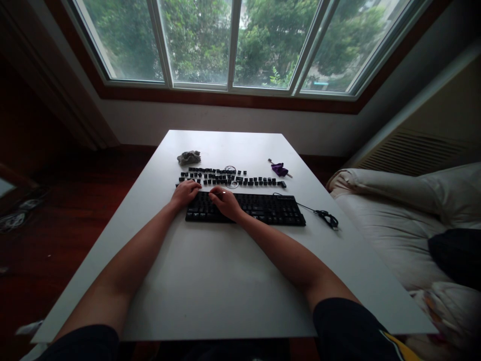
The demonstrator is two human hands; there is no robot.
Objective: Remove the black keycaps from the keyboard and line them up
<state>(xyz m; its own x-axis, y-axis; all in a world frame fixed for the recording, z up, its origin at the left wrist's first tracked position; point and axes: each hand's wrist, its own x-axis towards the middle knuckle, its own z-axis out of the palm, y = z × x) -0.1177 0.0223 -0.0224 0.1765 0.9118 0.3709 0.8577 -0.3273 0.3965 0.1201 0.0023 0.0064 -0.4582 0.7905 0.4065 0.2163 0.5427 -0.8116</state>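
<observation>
A black keyboard [259,206] lies across the white table, and many of its keys at the upper left seem to lack caps. My left hand [186,192] is at its far left corner, fingers bent over the edge and closed on it. Above the left half of the keyboard is my right hand [226,202], its fingers curled into a pinch. A small bright glint shows at those fingers, but what they hold is too small to make out. Behind the keyboard, loose black keycaps [225,177] stand in uneven rows, close to my left fingertips.
A crumpled grey cloth [189,158] sits at the table's back left. At the back right lie a small brush [270,161] and a purple cloth [279,169]. The coiled keyboard cable [327,218] rests on the right. A sofa [391,220] flanks the white table [221,281].
</observation>
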